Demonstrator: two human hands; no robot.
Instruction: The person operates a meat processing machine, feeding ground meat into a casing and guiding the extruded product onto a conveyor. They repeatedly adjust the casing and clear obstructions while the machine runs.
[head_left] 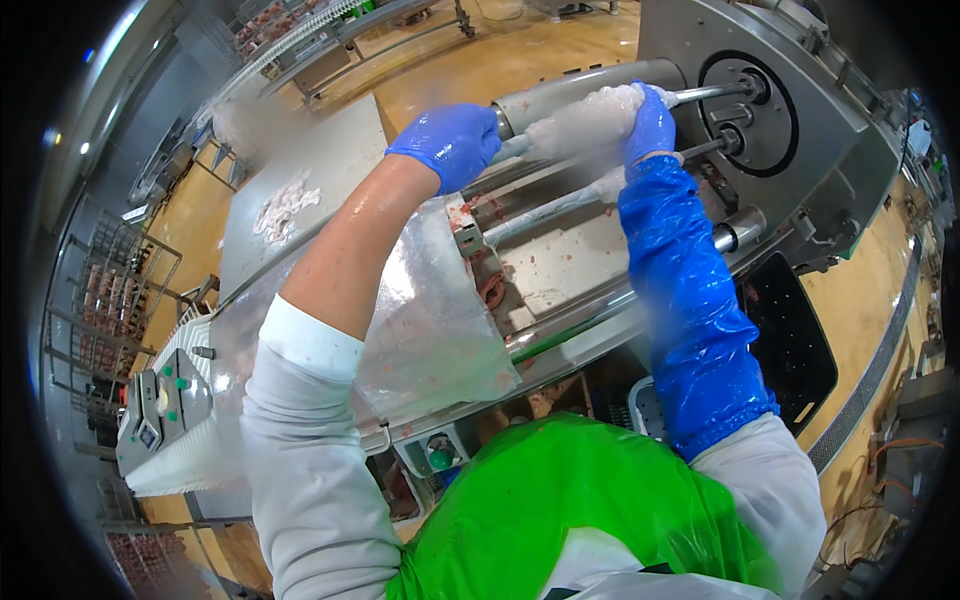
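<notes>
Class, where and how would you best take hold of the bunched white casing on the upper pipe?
Probably at its right end, from the near side, where the right hand grips it. The casing runs lengthwise along the pipe, thick and roughly round, so wrapping around it should suit better than pinching.

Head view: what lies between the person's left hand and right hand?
In the head view, a bunched, whitish casing lies between the right hand and left hand, with a thinner pale stretch nearest the left.

Black crate point(792, 350) and yellowish floor point(560, 45)
</notes>
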